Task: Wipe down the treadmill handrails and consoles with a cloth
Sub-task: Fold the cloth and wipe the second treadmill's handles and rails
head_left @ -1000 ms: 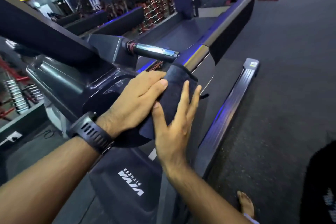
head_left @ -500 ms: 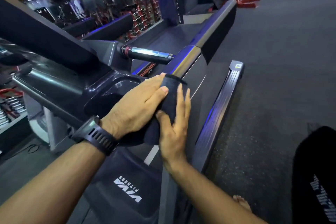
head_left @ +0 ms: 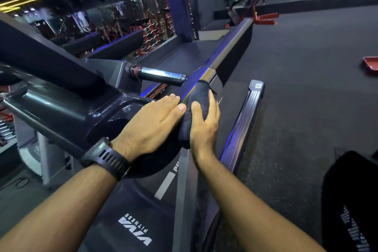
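Note:
A dark cloth (head_left: pixel 197 104) is wrapped over the treadmill's right handrail (head_left: pixel 229 47), near where the rail meets the console body (head_left: pixel 67 112). My right hand (head_left: pixel 204 127) curls around the cloth and presses it onto the rail. Flat beside it, my left hand (head_left: pixel 151 127), with a black watch on the wrist, rests on the rail and console edge, fingertips touching the cloth. A chrome pulse grip (head_left: pixel 161 74) sticks out just beyond my hands.
The treadmill's side foot rail (head_left: pixel 243 127) runs along the right, with dark gym floor (head_left: pixel 306 88) beyond. A red tray-like object (head_left: pixel 370 66) lies on the floor at far right. Weight racks (head_left: pixel 153 32) stand behind the treadmill. My dark shirt (head_left: pixel 351 200) shows at lower right.
The cloth has bunched narrower on the rail. My right hand's fingers have closed together around it, and my left hand has slid back so only its fingertips touch the cloth.

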